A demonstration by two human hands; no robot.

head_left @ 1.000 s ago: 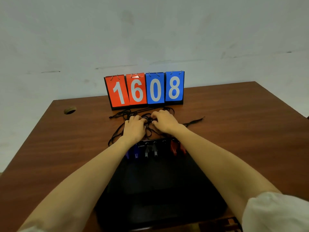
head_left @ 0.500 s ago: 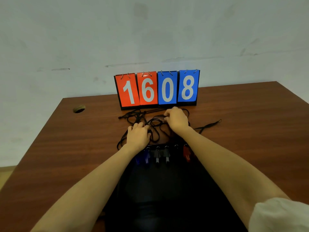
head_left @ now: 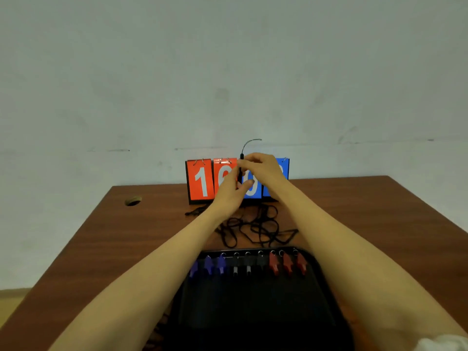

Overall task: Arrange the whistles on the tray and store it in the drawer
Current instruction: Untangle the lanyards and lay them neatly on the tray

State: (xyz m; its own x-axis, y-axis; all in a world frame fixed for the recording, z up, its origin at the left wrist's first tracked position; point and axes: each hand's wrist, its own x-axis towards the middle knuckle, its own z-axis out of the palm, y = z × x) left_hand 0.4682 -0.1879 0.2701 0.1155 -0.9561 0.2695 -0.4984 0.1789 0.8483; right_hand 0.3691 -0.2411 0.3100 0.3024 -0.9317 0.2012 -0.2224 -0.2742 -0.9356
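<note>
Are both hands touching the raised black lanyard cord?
Touching. The head view shows the right hand pinching the thin black lanyard cord near its top and the left hand gripping it lower down.

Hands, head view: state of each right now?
Left hand: closed, pinching the black cord low down.
Right hand: closed, pinching the same cord higher up; its free end curls above the grip.

Both hands (head_left: pixel 249 177) risen off table, lifting black cord (head_left: pixel 240 168).
</note>
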